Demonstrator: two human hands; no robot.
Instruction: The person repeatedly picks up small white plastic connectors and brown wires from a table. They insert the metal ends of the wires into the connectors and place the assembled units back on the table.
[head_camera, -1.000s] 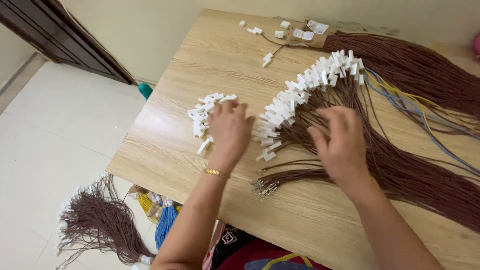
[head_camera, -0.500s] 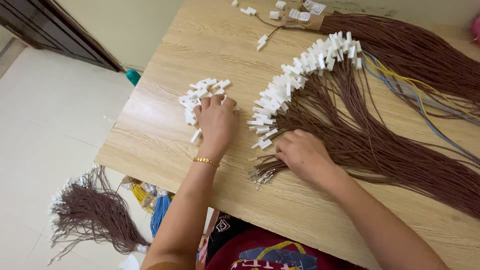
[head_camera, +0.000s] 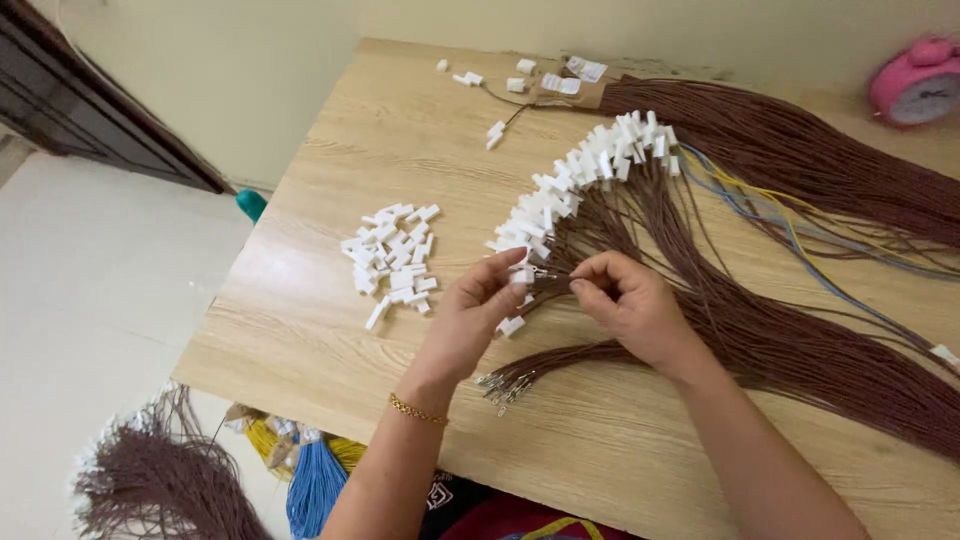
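Head view shows me both hands now brought together over the middle of the surface. Half a second ago my left hand lay on the loose pile of white connectors; it has left the pile and now pinches one white connector between thumb and fingertips. My right hand, which was down among the brown wires, has risen and pinches a single wire end just beside that connector. I judge wire and connector are being mated. Finished wires with connectors fan out beyond.
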